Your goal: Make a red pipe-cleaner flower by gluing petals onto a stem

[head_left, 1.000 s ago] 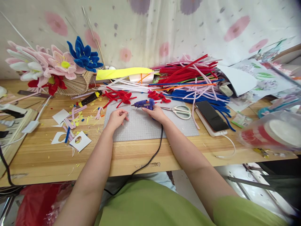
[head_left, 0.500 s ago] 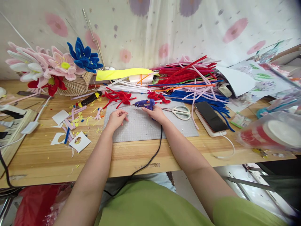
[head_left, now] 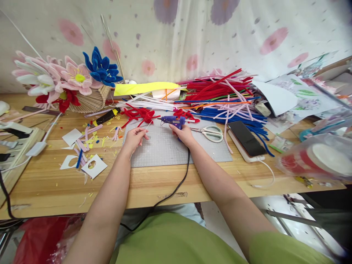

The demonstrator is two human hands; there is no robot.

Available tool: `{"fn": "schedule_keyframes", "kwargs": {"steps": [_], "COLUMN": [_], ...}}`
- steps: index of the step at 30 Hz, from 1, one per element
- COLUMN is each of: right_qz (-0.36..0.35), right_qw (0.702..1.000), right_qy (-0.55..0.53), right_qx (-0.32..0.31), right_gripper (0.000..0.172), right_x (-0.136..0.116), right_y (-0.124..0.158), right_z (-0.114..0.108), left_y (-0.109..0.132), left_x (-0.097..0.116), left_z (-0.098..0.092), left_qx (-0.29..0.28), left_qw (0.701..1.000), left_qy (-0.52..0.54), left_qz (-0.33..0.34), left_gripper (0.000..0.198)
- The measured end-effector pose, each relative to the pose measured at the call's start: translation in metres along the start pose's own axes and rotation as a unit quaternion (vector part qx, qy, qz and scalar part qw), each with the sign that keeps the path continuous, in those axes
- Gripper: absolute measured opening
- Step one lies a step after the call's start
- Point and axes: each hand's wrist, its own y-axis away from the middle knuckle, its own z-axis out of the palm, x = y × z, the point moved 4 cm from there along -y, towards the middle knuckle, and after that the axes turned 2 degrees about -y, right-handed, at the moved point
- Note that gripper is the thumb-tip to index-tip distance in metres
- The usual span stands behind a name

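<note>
My right hand (head_left: 184, 135) is wrapped round a blue hot glue gun (head_left: 172, 120), its nozzle pointing left and a white glue stick jutting from the back. In my left hand (head_left: 134, 139) the fingers pinch a thin pale wire-like stem (head_left: 149, 125), whose upper end rises near the nozzle and whose other end shows by the wrist. Both hands are over a grey cutting mat (head_left: 159, 156). Red fuzzy pipe-cleaner pieces (head_left: 145, 116) lie just behind the left hand. Scissors (head_left: 213, 134) with pale handles rest right of the glue gun.
Bundles of red and blue pipe cleaners (head_left: 232, 114) lie along the back. Finished fuzzy flowers (head_left: 79, 78) stand at left, with paper scraps (head_left: 94, 166) and a utility knife (head_left: 106, 117) before them. A phone (head_left: 246, 138) and a bagged cup (head_left: 327, 156) are at right. A black cord (head_left: 176, 189) crosses the table edge.
The thin stem in my left hand now shows clearly, upright near the nozzle. The glue gun has shifted slightly right. The whole view has moved a little.
</note>
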Motion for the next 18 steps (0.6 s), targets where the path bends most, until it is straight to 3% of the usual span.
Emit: {"fn": "schedule_keyframes", "kwargs": {"steps": [11,18], "right_qz": [0.019,-0.023], "right_qw": [0.998,0.998], "right_qy": [-0.053,-0.023], "right_qx": [0.007,-0.047], "right_gripper": [0.041,0.039], "right_x": [-0.007,-0.009], "right_y": [0.004,0.009], "right_z": [0.0,0.008], "left_y": [-0.001,-0.002], "left_x": [0.0,0.017], "left_z": [-0.001,-0.022], "left_qx": [0.023,0.09], "left_qw": [0.999,0.98], "left_qy": [0.023,0.171], "left_qz": [0.003,0.05], "left_gripper": [0.019,0.01]}}
